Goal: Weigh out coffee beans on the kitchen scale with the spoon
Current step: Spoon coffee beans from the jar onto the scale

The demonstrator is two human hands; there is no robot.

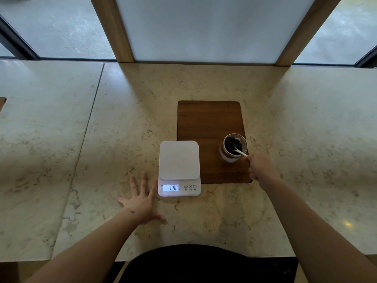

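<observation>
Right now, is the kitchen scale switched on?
On. The scale has a lit display showing zeros, and nothing lies on its white platform.

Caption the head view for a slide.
Right hand dips white plastic spoon into glass jar of coffee beans; white scale reads zero.

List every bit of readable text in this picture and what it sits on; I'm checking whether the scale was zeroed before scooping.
"000" on the lit display of the white rectangular kitchen scale; any decimal point is too small to tell.
"M" on its middle round button.
"T" on its right round button.
The left round button bears a symbol, not a letter.
The tiny captions under the buttons and beside the display are too small to read.
Nothing else carries text.
</observation>
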